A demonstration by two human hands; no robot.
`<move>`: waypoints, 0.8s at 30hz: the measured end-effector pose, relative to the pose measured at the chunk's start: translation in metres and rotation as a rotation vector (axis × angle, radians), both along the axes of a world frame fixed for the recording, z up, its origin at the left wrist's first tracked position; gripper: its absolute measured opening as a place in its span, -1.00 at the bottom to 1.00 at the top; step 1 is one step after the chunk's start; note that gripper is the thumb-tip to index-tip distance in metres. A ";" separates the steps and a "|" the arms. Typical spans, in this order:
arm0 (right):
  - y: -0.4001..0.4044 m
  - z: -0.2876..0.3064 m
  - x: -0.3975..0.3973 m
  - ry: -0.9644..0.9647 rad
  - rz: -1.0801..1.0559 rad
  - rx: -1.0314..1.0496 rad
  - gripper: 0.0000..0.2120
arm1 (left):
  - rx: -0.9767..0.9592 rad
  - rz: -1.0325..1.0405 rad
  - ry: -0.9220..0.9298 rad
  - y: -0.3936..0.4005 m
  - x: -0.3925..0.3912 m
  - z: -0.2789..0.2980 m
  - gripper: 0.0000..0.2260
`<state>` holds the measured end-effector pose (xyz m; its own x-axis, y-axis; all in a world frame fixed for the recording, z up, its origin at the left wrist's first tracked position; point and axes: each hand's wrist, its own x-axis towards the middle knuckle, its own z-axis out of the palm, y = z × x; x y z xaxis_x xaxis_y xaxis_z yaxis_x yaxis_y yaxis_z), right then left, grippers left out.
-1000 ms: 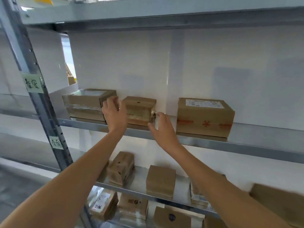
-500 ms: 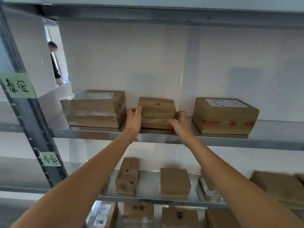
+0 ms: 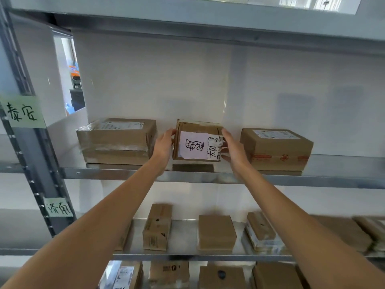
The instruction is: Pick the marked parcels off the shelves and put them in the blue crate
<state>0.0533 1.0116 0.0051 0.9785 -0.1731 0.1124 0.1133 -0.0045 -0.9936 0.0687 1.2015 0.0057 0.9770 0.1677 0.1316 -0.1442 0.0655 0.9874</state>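
Now both arms reach up and forward, nearly straight. The left hand (image 3: 164, 142) presses flat on one side of a small brown box (image 3: 196, 140), and the right hand (image 3: 232, 150) presses on the other side. Squeezed between the palms, the box is tipped up, its white paper label (image 3: 194, 148) facing the person, just over the metal shelf (image 3: 208, 177). Bigger boxes sit left (image 3: 116, 140) and right (image 3: 276, 148) of the hands.

The marked parcel (image 3: 198, 142) is a small brown cardboard box tipped up on edge, clear of the shelf (image 3: 208, 176). Its facing side carries a white paper label with black handwritten characters.
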 end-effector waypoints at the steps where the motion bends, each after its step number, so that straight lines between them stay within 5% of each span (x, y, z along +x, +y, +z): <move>1: -0.001 0.000 -0.001 0.009 0.012 -0.003 -0.71 | -0.009 -0.008 0.009 -0.001 -0.001 -0.001 -0.69; 14: -0.010 0.010 -0.001 -0.170 0.048 0.003 -0.85 | 0.057 -0.170 0.081 -0.009 -0.016 0.000 -0.48; 18: -0.001 0.029 0.004 -0.222 -0.013 0.002 -0.40 | -0.167 -0.165 0.134 -0.007 -0.017 -0.015 -0.30; 21: 0.013 0.028 0.002 -0.066 0.023 0.055 -0.08 | -0.502 -0.228 0.128 -0.018 -0.018 -0.013 -0.43; 24: 0.028 0.015 -0.002 0.052 0.145 0.093 -0.11 | -0.631 -0.334 0.114 -0.029 -0.020 -0.007 -0.57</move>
<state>0.0518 1.0395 0.0206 0.9980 -0.0371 0.0509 0.0544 0.1008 -0.9934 0.0485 1.1726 -0.0011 0.9913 -0.1320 0.0022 0.0849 0.6504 0.7548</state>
